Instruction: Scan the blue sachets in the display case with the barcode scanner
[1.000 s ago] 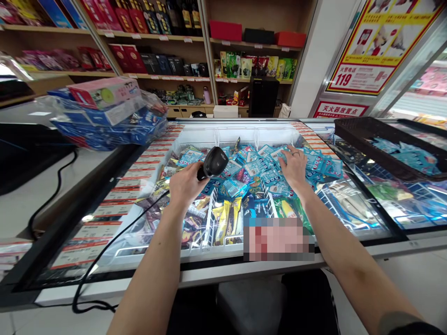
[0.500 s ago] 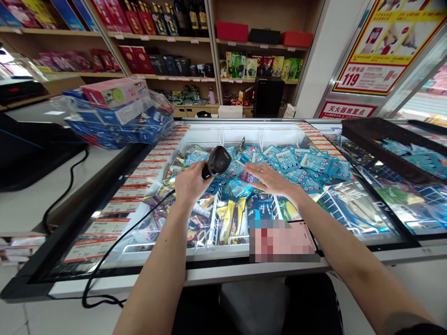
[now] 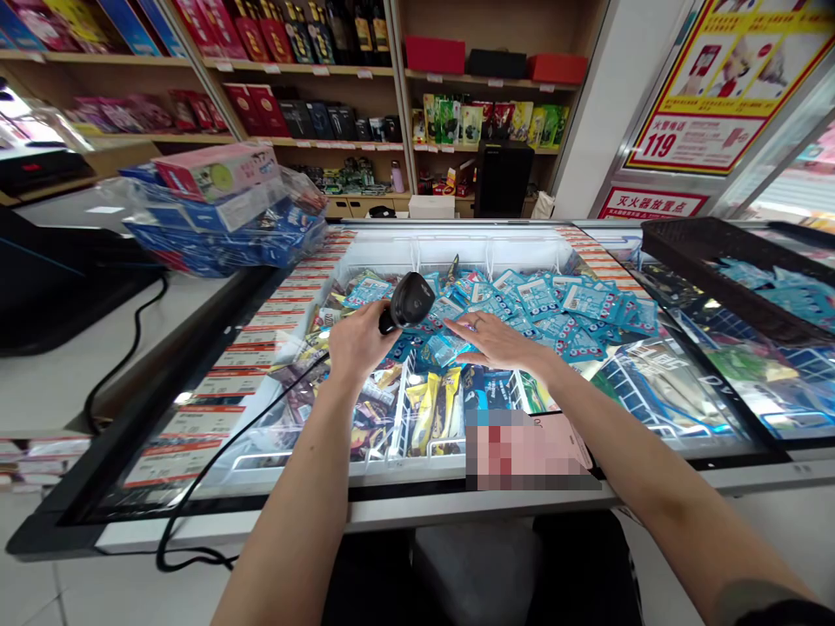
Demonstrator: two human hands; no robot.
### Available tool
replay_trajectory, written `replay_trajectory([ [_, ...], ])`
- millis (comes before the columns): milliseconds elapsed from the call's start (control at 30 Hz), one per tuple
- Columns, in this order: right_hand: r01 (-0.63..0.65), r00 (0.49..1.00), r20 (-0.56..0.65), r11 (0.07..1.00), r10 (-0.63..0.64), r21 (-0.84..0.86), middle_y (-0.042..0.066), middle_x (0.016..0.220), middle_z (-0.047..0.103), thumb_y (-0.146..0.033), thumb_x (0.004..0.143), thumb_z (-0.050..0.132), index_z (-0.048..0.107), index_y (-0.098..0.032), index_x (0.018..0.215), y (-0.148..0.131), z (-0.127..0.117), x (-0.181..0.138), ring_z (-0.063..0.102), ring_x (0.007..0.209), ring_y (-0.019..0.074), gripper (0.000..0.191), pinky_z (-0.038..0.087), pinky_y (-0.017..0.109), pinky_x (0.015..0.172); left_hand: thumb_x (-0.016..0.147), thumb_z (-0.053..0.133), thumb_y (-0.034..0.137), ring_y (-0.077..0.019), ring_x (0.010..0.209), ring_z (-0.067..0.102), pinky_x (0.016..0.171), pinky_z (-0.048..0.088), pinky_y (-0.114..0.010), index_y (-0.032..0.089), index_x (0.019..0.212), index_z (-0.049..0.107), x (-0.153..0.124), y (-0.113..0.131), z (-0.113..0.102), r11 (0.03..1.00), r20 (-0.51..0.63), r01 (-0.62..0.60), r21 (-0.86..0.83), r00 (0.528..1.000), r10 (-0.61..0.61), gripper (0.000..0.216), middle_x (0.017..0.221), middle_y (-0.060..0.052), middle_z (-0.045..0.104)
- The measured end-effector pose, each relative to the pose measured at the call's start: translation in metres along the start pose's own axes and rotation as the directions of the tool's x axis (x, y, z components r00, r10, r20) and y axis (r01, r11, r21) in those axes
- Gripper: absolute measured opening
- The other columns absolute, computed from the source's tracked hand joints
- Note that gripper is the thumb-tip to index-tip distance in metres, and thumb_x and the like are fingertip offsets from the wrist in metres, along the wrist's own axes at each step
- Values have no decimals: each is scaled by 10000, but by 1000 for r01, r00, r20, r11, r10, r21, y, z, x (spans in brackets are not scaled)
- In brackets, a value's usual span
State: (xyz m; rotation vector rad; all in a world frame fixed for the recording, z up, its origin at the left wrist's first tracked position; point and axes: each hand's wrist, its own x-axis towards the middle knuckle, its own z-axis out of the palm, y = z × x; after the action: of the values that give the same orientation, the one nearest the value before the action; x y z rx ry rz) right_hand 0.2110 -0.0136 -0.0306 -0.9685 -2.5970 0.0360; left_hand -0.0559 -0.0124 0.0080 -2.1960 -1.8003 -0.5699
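My left hand [image 3: 356, 337] is closed round the handle of a black barcode scanner [image 3: 407, 300], held over an open chest freezer [image 3: 450, 246]. The scanner's head points toward the blue packets. Its black cable [image 3: 215, 452] trails down to the left, over the freezer's edge. My right hand [image 3: 499, 339] hovers flat, fingers stretched out, just above a heap of blue ice-cream packets [image 3: 554, 304], close to the scanner's head. It holds nothing. Yellow-wrapped bars [image 3: 434, 409] stand in a wire compartment below both hands.
A plastic-wrapped bundle of blue and pink boxes [image 3: 222, 204] rests on the freezer's left lid. A black basket [image 3: 724, 269] with blue packets sits on the right glass lid. Shelves of boxed goods [image 3: 293, 87] line the back wall. A pink blurred item [image 3: 531, 448] lies on the near rim.
My right hand has pulled back from the far blue packets toward the scanner, leftward and nearer. The left hand with the scanner has barely shifted.
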Motion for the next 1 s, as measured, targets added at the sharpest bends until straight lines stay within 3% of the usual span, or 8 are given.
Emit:
replay_trajectory([
  [167,-57,998,28,998,57,-17,-9,1494,304,-622,836,446,264,-354,1428,0,2,12,453,1189,295,675,399,499,983,791,516,435,-258,905,638,628,405,-303,250,1105,584,0,-1,2,1000,-5,-20,-13,1000,20,371,1048,-52,677],
  [400,-8,997,79,999,4,47,30,1298,545,-556,909,357,610,-274,1145,0,-14,18,528,1088,232,447,427,437,953,788,514,431,-252,924,632,673,412,-299,268,1137,561,0,-5,5,998,26,-48,-39,998,49,388,1061,-44,671],
  [500,-43,995,87,998,39,36,66,1210,588,-542,924,332,558,-256,1215,-7,-19,8,557,1007,211,466,459,386,877,790,508,442,-253,924,633,663,411,-295,266,1129,564,0,-6,5,998,19,-58,-38,998,58,386,1055,-40,671],
  [633,-131,988,55,979,141,-158,132,1161,584,-590,899,333,301,-205,1420,-18,-13,12,523,1013,251,649,439,389,848,795,508,440,-254,929,632,647,408,-294,273,1138,560,-1,-5,6,994,-10,-92,-57,996,92,385,1070,-30,669],
  [767,-193,975,44,930,217,-311,139,1049,588,-611,866,377,402,-229,1366,-20,0,27,504,1003,278,630,424,402,815,796,515,437,-254,936,631,650,410,-297,267,1114,573,-3,-6,8,992,-11,-108,-65,994,108,366,1064,-28,673],
  [1000,-126,983,91,941,162,-314,116,1090,581,-283,938,410,509,-216,1288,3,-1,15,502,1020,218,369,401,354,870,797,519,412,-252,942,630,651,411,-297,255,1109,570,-3,-10,11,985,-19,-163,-50,987,162,353,1046,-34,675],
])
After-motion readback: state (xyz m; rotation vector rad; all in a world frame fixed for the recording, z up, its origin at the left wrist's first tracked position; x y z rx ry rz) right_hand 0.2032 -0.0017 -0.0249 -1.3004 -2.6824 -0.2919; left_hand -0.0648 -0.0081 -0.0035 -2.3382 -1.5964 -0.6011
